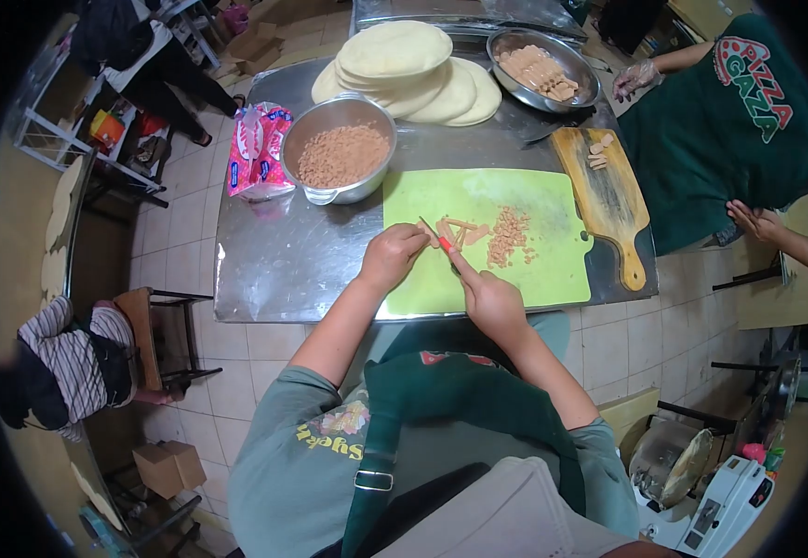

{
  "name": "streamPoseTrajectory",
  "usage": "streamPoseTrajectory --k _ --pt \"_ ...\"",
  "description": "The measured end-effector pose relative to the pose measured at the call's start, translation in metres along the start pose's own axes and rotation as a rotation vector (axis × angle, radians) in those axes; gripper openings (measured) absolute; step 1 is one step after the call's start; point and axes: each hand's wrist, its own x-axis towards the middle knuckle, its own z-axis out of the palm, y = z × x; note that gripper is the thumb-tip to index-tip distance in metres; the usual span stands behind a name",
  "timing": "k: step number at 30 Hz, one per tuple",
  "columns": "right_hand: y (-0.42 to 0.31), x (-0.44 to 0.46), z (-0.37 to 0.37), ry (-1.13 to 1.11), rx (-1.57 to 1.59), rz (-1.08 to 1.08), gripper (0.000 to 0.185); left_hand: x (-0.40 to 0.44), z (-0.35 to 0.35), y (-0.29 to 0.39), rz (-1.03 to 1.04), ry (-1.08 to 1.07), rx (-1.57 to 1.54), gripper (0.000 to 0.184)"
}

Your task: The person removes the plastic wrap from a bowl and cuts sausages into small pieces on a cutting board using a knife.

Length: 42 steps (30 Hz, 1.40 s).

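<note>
My right hand point(494, 302) is closed around a small knife point(446, 244) with a red handle, index finger stretched along it. The blade points away from me, over sausage strips point(460, 224) on the light green cutting board point(534, 284). My left hand point(394, 257) lies at the board's left part, its fingertips pinching strips beside the blade. A heap of diced sausage point(508, 237) lies to the right of the strips. Beyond my left hand stands a metal pot point(327, 195) with more diced pieces in it.
Round flat dough bases point(394, 51) are stacked at the back. A steel bowl point(593, 93) holds whole sausages. A wooden board point(622, 223) carries a few pieces, near a co-worker in a green apron point(701, 177). A pink bag point(260, 153) stands left of the pot.
</note>
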Motion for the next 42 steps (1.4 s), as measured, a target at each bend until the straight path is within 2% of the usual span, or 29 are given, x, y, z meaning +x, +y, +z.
streamPoseTrajectory --k 9,11,14,18,21,23,26,36,42 --pt "0.001 -0.029 -0.009 -0.083 0.033 0.027 0.061 -0.001 0.002 -0.001 -0.002 -0.01 0.002 0.014" --pt "-0.004 -0.04 -0.025 -0.267 0.057 0.158 0.061 -0.001 0.002 0.0 -0.001 -0.004 0.011 0.015" --pt "0.0 -0.049 -0.034 -0.276 0.118 0.175 0.061 -0.003 0.002 0.0 0.003 -0.014 0.03 0.015" --pt "0.002 -0.041 -0.037 -0.177 0.153 0.159 0.059 -0.004 0.004 -0.002 0.018 -0.004 0.035 0.016" --pt "-0.001 -0.027 -0.024 -0.091 0.113 0.135 0.048 -0.003 0.003 -0.001 0.006 -0.018 0.027 0.016" --pt "-0.002 -0.018 -0.013 0.011 0.005 0.019 0.059 -0.004 0.004 -0.002 -0.001 -0.012 0.015 0.016" --pt "-0.003 -0.01 -0.005 0.056 0.003 -0.03 0.062 -0.004 0.001 -0.002 -0.017 -0.034 -0.002 0.015" --pt "0.001 -0.002 0.006 -0.018 0.036 -0.011 0.062 0.003 -0.007 0.011 -0.027 -0.012 -0.09 0.008" --pt "-0.002 -0.008 0.003 -0.048 0.049 0.011 0.064 0.002 0.0 0.011 -0.036 0.046 -0.016 0.007"
